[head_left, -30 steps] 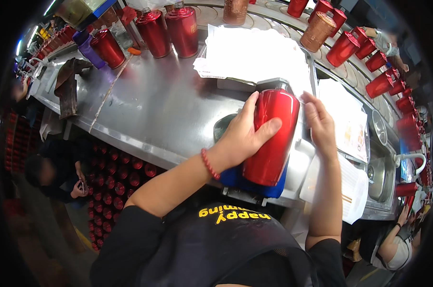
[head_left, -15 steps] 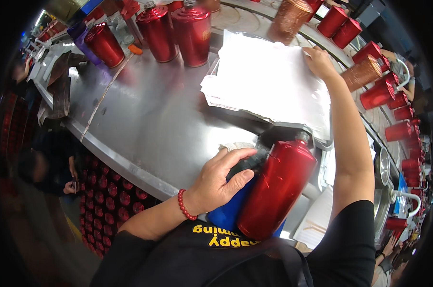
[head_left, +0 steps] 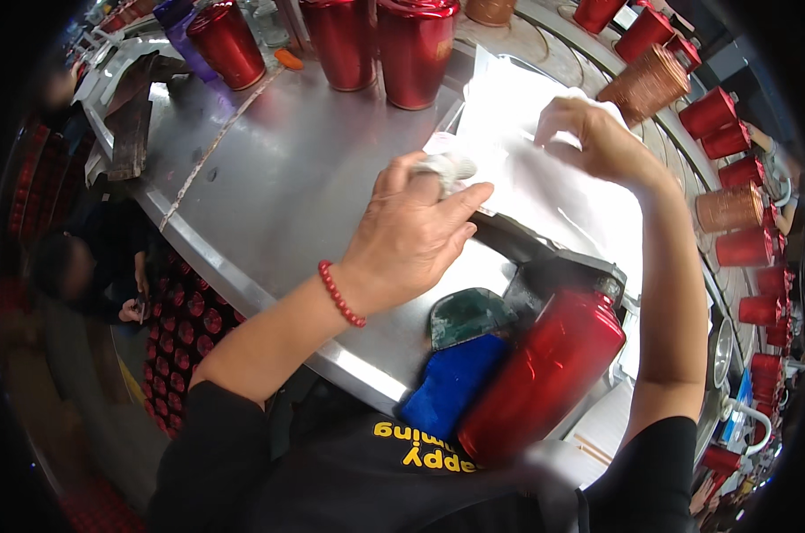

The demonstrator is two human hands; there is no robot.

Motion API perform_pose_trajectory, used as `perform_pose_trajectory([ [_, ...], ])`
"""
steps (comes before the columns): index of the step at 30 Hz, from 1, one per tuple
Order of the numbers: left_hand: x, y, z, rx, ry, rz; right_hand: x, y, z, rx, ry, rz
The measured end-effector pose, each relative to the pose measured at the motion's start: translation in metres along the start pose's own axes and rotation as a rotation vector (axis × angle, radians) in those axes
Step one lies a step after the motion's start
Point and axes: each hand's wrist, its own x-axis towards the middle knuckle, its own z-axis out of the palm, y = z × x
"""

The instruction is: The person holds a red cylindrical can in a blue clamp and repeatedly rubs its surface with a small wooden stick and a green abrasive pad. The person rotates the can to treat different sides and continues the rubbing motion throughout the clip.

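Observation:
My left hand (head_left: 407, 226), with a red bead bracelet at its wrist, is closed around a bunched off-white cloth (head_left: 454, 167) over the near left edge of the paper stack. Bent over the far part of the stack is my right hand (head_left: 598, 142), its fingers curled in a pinch on a thin white sheet (head_left: 589, 209); its fingertips are partly hidden. A glossy red bottle (head_left: 549, 377) lies tilted in front of me, its neck toward the stack. Beside it lie a blue cloth (head_left: 451, 382) and a dark green pad (head_left: 469, 317).
Red bottles (head_left: 418, 53) stand at the back of the metal table (head_left: 269, 178). To the right, a curved conveyor (head_left: 678, 191) carries several red bottles and a copper-coloured one (head_left: 644, 84). Another person (head_left: 83, 266) is at the left, near rows of red bottles (head_left: 194, 329).
My left hand has moved up and away from the bottle, carrying the cloth to the paper stack. My right hand has drawn back from the stack's far edge, fingers now curled. The view has shifted.

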Motion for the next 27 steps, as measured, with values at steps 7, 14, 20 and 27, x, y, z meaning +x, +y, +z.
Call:
perform_pose_trajectory([
  [7,0.003,-0.013,0.022,0.032,-0.032,0.070,-0.008,-0.044,0.007,0.109,-0.240,0.049],
  [14,0.002,-0.011,0.029,0.034,-0.005,0.136,-0.015,-0.052,0.009,0.115,-0.327,0.203],
  [20,0.004,-0.010,0.033,0.064,-0.010,0.177,-0.021,-0.052,0.013,0.091,-0.260,0.147],
  [27,0.006,-0.012,0.037,0.068,0.001,0.183,-0.015,-0.050,0.019,0.105,-0.197,0.082],
])
